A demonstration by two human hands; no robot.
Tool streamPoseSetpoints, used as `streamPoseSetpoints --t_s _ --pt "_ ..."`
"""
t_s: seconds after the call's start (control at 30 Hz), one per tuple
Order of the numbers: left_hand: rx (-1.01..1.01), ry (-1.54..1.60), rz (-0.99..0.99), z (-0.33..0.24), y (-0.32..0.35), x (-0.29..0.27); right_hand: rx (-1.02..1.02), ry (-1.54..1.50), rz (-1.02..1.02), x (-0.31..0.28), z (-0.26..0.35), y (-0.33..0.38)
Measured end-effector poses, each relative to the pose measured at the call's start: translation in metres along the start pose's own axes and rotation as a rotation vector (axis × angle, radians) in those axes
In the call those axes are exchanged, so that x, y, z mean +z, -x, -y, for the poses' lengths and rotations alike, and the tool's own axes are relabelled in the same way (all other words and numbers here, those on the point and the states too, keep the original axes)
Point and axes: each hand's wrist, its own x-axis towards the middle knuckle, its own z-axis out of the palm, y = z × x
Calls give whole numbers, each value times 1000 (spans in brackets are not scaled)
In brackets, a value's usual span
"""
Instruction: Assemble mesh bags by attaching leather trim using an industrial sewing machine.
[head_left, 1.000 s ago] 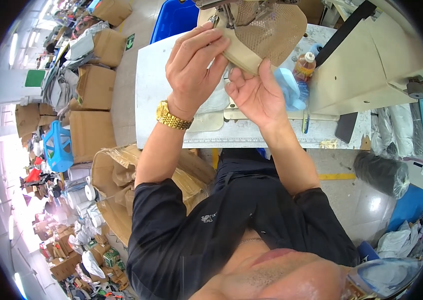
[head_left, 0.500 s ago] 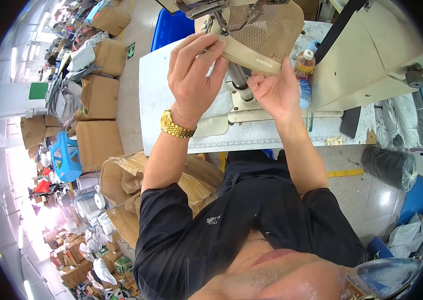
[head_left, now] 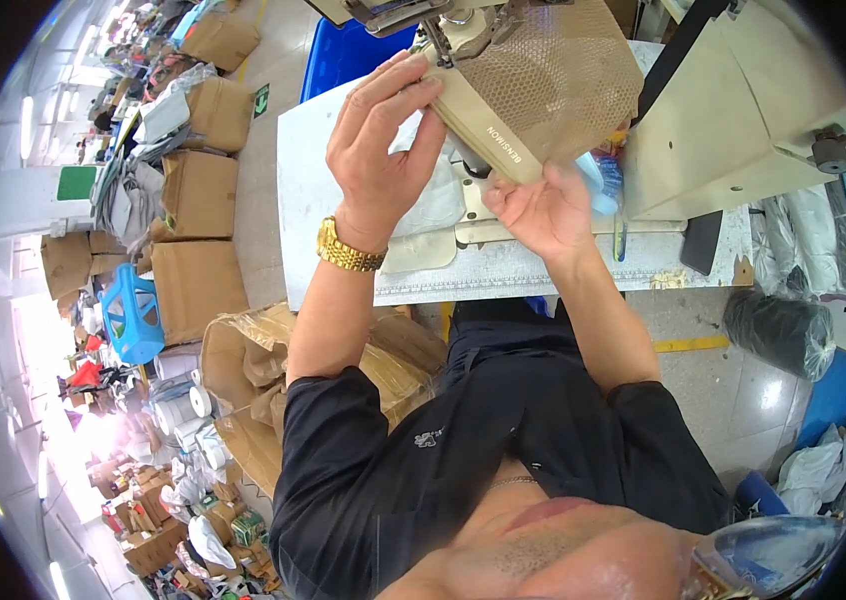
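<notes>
A beige mesh piece (head_left: pixel 558 75) with a smooth, pale band (head_left: pixel 471 112) along its near edge sits at the presser foot (head_left: pixel 439 46) of a sewing machine. My left hand (head_left: pixel 380 145) holds the band's left end close beside the foot, thumb and fingers closed on it. At the band's lower right end, my right hand (head_left: pixel 548 210) pinches the edge between thumb and fingers. The mesh spreads up and to the right, hiding part of the machine's post and most of a bottle behind it.
The machine's cream body (head_left: pixel 743 120) stands at the right of the white table (head_left: pixel 318 200). A dark phone (head_left: pixel 703 243) lies near the table's right end. Behind the table is a blue bin (head_left: pixel 338 55); an open carton (head_left: pixel 243 360) stands at my left.
The mesh piece has turned clockwise at the presser foot, its band now slanting more steeply. My right hand has moved down and slightly left with its end; my left hand has shifted slightly left.
</notes>
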Motion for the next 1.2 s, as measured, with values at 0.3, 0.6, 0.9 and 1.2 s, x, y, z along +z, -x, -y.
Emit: streamPoseSetpoints --t_s 0.3,0.6,0.9,1.2 --pt "-36 -52 0 -10 3 0 43 146 -49 4 -9 14" --pt "-11 -57 20 -10 5 -4 25 311 -67 15 -31 20" --pt "-67 -20 48 -7 0 -6 -9 395 -78 28 -37 12" --pt "-33 -52 5 -12 8 -4 -40 370 -126 34 -46 21"
